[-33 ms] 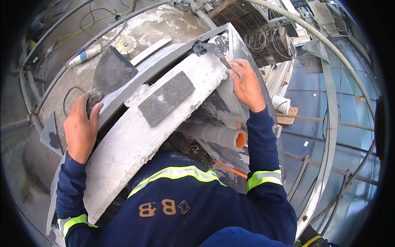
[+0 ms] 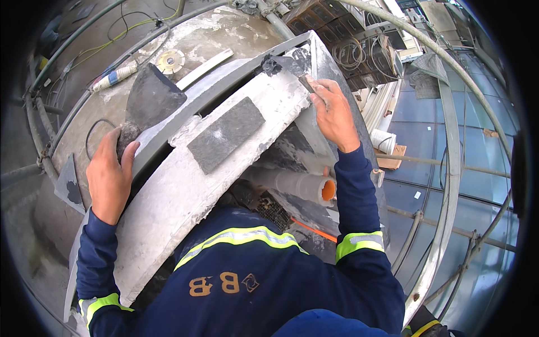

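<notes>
My right hand [image 2: 336, 115] is closed around the handle of a putty knife [image 2: 290, 64], whose dark blade lies near the far end of a curved white ledge [image 2: 163, 196]. A dark grey dab of paste [image 2: 272, 67] sits beside the blade. My left hand [image 2: 108, 180] curls with thumb and fingers around a rough dark lump [image 2: 129, 133] at the near end of a dark angular slab [image 2: 154, 95]. Whether lump and slab are one piece I cannot tell. Between my hands a grey rectangular tile [image 2: 227, 135] rests flat on the ledge.
A grey pipe [image 2: 292, 182] with an orange inside juts out below the ledge. Behind lie a cutting disc [image 2: 170, 61], a tube [image 2: 114, 77] and a pale strip [image 2: 205, 68]. Scaffold poles [image 2: 449, 224] curve around the right side, and a white bucket [image 2: 383, 141] stands beyond.
</notes>
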`<state>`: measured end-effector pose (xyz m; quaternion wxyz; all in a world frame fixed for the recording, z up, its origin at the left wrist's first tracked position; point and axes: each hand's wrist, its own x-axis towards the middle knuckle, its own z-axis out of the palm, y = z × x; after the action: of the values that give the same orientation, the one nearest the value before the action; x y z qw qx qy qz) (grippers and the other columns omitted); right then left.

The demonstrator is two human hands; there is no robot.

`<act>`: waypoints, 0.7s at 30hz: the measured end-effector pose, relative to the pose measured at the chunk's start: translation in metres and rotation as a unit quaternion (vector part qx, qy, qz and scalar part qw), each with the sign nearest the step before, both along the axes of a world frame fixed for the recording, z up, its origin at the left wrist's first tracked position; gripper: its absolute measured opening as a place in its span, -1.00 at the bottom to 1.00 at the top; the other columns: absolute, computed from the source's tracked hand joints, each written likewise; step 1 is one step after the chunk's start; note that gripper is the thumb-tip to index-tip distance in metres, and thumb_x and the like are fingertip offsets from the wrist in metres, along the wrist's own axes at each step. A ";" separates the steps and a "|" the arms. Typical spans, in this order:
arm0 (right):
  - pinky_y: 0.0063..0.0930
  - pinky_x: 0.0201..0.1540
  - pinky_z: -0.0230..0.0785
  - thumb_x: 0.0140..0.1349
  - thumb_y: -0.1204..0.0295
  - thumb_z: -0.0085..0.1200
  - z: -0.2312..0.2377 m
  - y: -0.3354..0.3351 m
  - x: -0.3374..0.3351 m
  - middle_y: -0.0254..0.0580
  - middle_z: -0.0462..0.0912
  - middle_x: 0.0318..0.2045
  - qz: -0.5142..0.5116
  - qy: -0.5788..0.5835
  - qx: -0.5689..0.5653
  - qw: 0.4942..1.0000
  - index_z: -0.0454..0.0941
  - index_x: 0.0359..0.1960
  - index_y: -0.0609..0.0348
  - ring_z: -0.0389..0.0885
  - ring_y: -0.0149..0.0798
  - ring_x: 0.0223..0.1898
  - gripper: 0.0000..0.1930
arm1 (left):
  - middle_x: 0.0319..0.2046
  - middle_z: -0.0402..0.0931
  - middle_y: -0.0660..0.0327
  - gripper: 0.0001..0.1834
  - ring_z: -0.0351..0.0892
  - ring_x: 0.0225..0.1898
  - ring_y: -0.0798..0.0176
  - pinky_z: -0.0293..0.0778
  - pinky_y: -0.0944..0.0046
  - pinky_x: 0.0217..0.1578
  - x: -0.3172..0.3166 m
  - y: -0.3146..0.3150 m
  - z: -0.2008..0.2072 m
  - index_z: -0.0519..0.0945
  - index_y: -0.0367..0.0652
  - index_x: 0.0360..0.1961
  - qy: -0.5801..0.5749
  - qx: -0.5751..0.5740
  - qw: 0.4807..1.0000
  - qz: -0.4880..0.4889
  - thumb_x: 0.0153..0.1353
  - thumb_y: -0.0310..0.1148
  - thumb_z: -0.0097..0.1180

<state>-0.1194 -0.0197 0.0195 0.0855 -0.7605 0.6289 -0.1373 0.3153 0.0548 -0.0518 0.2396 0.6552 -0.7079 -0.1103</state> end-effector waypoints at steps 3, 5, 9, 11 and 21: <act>-0.16 0.05 0.48 0.40 0.45 0.08 -0.017 0.002 -0.003 -0.09 0.58 0.09 -0.004 0.029 -0.033 0.999 0.61 0.25 -0.03 0.63 0.12 0.02 -0.61 | -0.10 0.65 -0.20 -0.58 0.67 -0.10 -0.29 0.56 -0.04 -0.10 0.002 0.001 0.000 0.57 -0.30 0.10 0.009 0.016 1.000 -0.003 0.37 -0.22 0.26; -0.14 0.03 0.50 0.41 0.44 0.07 -0.024 0.005 -0.001 -0.11 0.58 0.10 -0.005 0.042 -0.047 0.998 0.61 0.25 -0.06 0.64 0.12 0.01 -0.61 | -0.09 0.64 -0.25 -0.57 0.66 -0.08 -0.30 0.53 -0.03 -0.05 0.003 0.001 0.000 0.56 -0.33 0.12 0.018 0.029 0.999 -0.004 0.40 -0.21 0.23; -0.11 0.02 0.51 0.41 0.42 0.06 -0.026 0.007 0.001 -0.13 0.58 0.08 -0.029 0.062 -0.017 0.998 0.61 0.26 -0.08 0.64 0.12 0.00 -0.61 | -0.10 0.65 -0.24 -0.57 0.67 -0.09 -0.29 0.54 -0.03 -0.05 -0.001 -0.002 0.000 0.57 -0.34 0.10 0.003 0.022 1.000 0.004 0.39 -0.22 0.24; -0.10 0.02 0.52 0.42 0.41 0.05 -0.025 0.000 -0.005 -0.13 0.58 0.08 -0.017 0.064 0.002 0.998 0.60 0.26 -0.08 0.64 0.12 0.00 -0.60 | -0.11 0.65 -0.22 -0.59 0.69 -0.10 -0.27 0.57 -0.01 -0.08 0.000 -0.003 0.001 0.59 -0.32 0.07 -0.012 0.010 1.000 0.006 0.35 -0.23 0.28; -0.14 0.05 0.48 0.41 0.42 0.07 0.015 0.011 -0.012 -0.11 0.57 0.09 -0.019 0.082 0.005 0.996 0.61 0.27 -0.07 0.63 0.10 0.02 -0.60 | -0.11 0.65 -0.21 -0.57 0.68 -0.10 -0.28 0.56 -0.03 -0.08 0.000 -0.004 0.000 0.59 -0.31 0.08 0.015 0.012 1.000 0.004 0.37 -0.19 0.26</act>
<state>-0.1313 -0.0090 0.0343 0.0353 -0.7569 0.6485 -0.0730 0.3153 0.0510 -0.0516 0.2425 0.6595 -0.7000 -0.1274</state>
